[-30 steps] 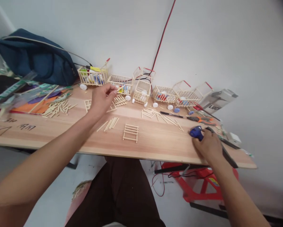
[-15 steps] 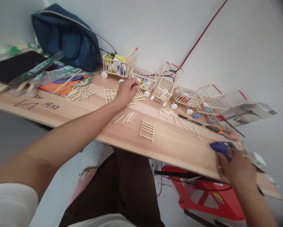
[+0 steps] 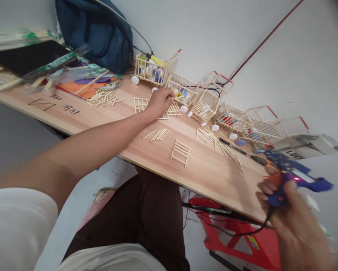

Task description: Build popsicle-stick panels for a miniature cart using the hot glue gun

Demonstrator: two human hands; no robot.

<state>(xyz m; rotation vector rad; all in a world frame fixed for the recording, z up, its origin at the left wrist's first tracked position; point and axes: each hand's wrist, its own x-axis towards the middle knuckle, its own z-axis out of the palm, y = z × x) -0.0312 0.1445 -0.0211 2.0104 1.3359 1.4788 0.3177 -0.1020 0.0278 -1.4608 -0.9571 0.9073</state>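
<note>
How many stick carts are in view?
5 carts: the first beside the blue bag, the second beyond the left hand, the third mid-row, the fourth right of it, the fifth nearest the gray box. Some partly overlap.

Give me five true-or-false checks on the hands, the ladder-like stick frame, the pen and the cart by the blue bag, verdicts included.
1. The right hand holds a blue glue gun. True.
2. The left hand is wrapped around the black pen. False: it appears to pinch a small stick.
3. The ladder-like frame lies on the table, apart from both hands. True.
4. The pen lies left of that frame. False: it lies to the right.
5. The cart nearest the blue bag is empty. False: it holds colourful items.
</note>
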